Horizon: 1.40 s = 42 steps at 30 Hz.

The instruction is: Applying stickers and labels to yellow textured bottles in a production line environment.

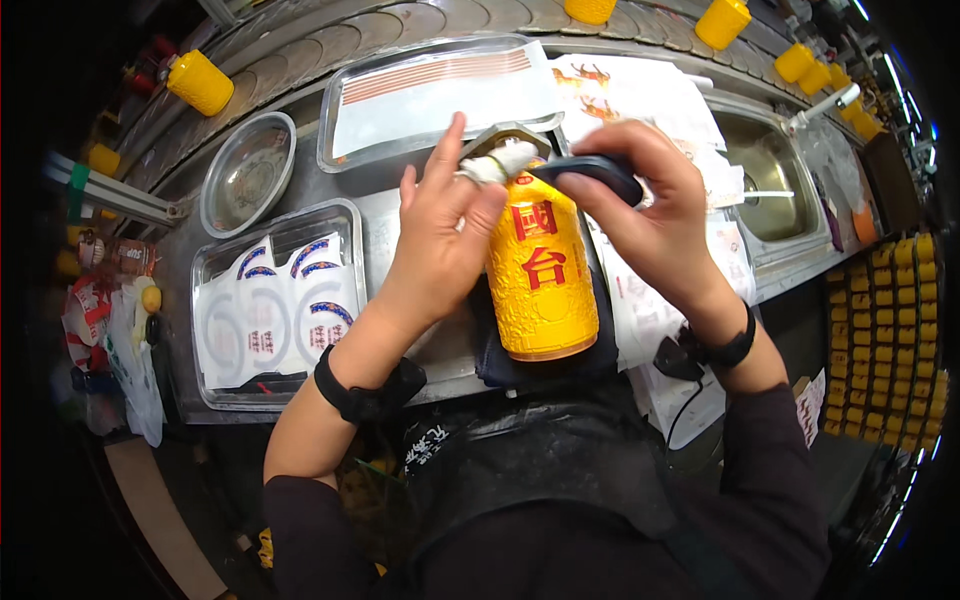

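Observation:
A yellow embossed bottle point(543, 285) with red characters lies on a dark folded cloth point(490, 365) at the bench's front edge, its neck pointing away from me. My left hand point(440, 220) is at the neck, fingers spread. A white wrap point(500, 162), tied with a thin band, covers what looks like one of its fingers and rests against the bottle's upper end. In my right hand point(650, 185) is a dark, rounded-handled tool point(610, 175), gripped between thumb and fingers. Its narrow tip meets the bottle near the neck; the exact kind of tool does not show.
A metal tray point(350, 395) of printed labels sits left, below a round metal bowl point(207, 205). Behind is a tray point(328, 140) with a striped sheet. Printed sheets point(690, 115) and a sink point(770, 235) are right. Yellow bottles point(200, 83) stand along the conveyor point(390, 40).

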Motion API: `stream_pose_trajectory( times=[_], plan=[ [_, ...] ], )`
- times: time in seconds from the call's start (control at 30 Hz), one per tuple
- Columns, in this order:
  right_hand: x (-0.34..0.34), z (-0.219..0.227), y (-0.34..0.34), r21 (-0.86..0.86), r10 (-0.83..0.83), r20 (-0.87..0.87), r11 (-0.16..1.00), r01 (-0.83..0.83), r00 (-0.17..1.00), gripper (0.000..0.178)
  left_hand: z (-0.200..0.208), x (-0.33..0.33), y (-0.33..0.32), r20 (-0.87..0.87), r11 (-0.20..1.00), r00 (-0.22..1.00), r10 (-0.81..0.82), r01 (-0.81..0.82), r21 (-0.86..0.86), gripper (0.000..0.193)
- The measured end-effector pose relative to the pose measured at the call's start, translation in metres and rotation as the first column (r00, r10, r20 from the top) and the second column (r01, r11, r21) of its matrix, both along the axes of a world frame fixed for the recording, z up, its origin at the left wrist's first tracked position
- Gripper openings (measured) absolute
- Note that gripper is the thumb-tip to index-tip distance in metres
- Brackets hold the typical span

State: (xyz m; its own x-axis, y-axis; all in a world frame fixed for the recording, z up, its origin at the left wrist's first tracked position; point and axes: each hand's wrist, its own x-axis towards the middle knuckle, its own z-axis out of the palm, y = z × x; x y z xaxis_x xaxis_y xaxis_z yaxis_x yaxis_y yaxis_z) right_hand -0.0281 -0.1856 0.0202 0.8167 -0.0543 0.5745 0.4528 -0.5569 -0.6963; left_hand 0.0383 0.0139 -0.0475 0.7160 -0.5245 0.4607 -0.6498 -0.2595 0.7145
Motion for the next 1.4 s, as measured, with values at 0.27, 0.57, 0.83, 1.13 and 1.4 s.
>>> stream_pose_trajectory(
  times=[0.27, 0.57, 0.83, 1.13, 1.4],
  plan=[
    [-0.035, 0.002, -0.008, -0.433, 0.525, -0.062, 0.753, -0.496, 0.849, 0.027, -0.004, -0.044, 0.029, -0.326, 0.969, 0.945, -0.021, -0.061, -0.239, 0.045],
    [-0.066, -0.006, -0.012, -0.157, 0.34, -0.109, 0.922, -0.354, 0.934, 0.025, -0.008, -0.062, 0.011, -0.372, 0.948, 0.918, -0.135, 0.01, -0.319, 0.05],
    [-0.033, -0.031, -0.025, 0.323, -0.119, -0.355, 0.915, 0.242, 0.927, 0.021, 0.0, -0.064, 0.008, -0.088, 0.993, 0.996, 0.009, -0.019, -0.121, 0.042],
    [-0.059, -0.039, -0.019, 0.606, 0.083, -0.377, 0.776, 0.178, 0.923, 0.019, 0.0, -0.073, 0.017, 0.161, 0.982, 0.982, -0.102, 0.073, 0.174, 0.037],
    [-0.063, -0.049, -0.025, 0.607, 0.002, -0.392, 0.752, 0.257, 0.92, 0.018, 0.008, -0.069, 0.026, 0.074, 0.999, 0.997, -0.019, 0.021, -0.025, 0.043]
  ],
)
